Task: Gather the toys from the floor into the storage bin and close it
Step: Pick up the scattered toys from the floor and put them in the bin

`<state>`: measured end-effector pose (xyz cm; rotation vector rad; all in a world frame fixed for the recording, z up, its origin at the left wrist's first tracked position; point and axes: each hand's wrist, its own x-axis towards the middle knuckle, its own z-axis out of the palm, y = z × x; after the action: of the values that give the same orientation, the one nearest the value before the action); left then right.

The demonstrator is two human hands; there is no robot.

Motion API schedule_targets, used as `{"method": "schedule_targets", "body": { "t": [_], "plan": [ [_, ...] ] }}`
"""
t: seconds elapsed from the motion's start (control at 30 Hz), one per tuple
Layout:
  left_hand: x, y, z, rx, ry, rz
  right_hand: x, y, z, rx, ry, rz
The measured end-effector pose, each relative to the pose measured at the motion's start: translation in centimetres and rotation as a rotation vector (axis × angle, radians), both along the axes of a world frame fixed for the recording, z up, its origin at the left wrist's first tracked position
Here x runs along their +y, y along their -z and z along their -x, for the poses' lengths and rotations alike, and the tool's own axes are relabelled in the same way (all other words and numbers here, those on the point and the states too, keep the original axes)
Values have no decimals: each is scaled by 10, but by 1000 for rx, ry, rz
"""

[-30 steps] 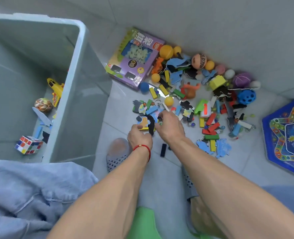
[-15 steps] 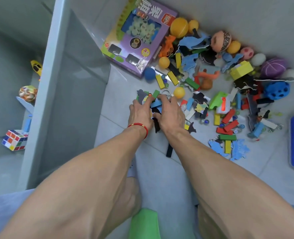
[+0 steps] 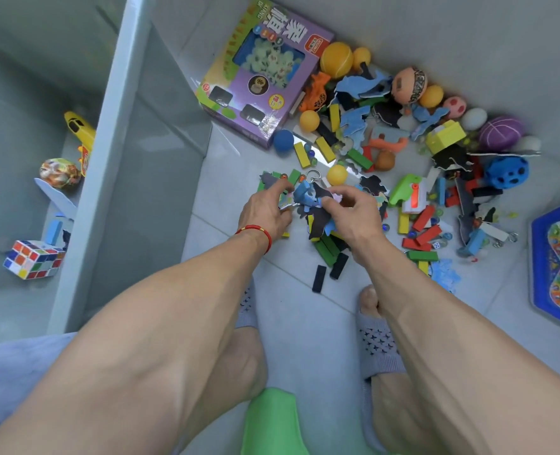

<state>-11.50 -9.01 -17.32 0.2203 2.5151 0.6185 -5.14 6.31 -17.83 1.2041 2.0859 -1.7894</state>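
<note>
Down at left, the storage bin [image 3: 120,133] is standing open w/ pale translucent walls. Inside it are lying a Rubik's cube [image 3: 33,259], a yellow toy plane [image 3: 79,131], a mottled ball [image 3: 60,173] and a couple of pale blue pieces; no lid is showing.

Grey floor tiles [image 3: 308,323] are running under everything, w/ a grey wall meeting them at top right. Toys are lying scattered along that wall, well apart from the bin's inside: a purple game box [image 3: 262,77] just beside the bin's far corner, an orange ball [image 3: 336,59], a blue holey ball [image 3: 507,171], a purple ball [image 3: 502,132], plus coloured wooden blocks, marbles and blue & black foam cut-outs. A blue hexagonal game board [image 3: 559,267] is lying at far right. Grey slippers [image 3: 378,346] are showing on the person's feet, and something green [image 3: 272,425] is sitting at bottom centre.

Both hands are working over the near heap of toys on the floor. The left hand [image 3: 265,213], w/ a red string bracelet [image 3: 255,233] on the wrist, is curling its fingers [image 3: 280,185] on flat pieces. The right hand [image 3: 354,215] is pinching its fingers [image 3: 336,193] onto a bunch of blue & black foam pieces [image 3: 308,200] held between the two hands.
</note>
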Motion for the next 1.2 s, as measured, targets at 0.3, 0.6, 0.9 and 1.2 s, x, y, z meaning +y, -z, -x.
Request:
{"method": "schedule_targets", "body": {
  "t": [0.3,0.6,0.9,1.2],
  "plan": [
    [-15,-18,-5,-24,-311,-34,4,-4,-2,-65,266,317],
    [-46,-21,-2,-119,-644,-79,-24,-11,38,-72,-459,-354],
    [-11,-13,23,-191,-567,45,-23,9,49,-97,-871,-777],
    [3,5,46,-107,-437,138,-17,15,47,-87,-880,-726]
  ]
}}
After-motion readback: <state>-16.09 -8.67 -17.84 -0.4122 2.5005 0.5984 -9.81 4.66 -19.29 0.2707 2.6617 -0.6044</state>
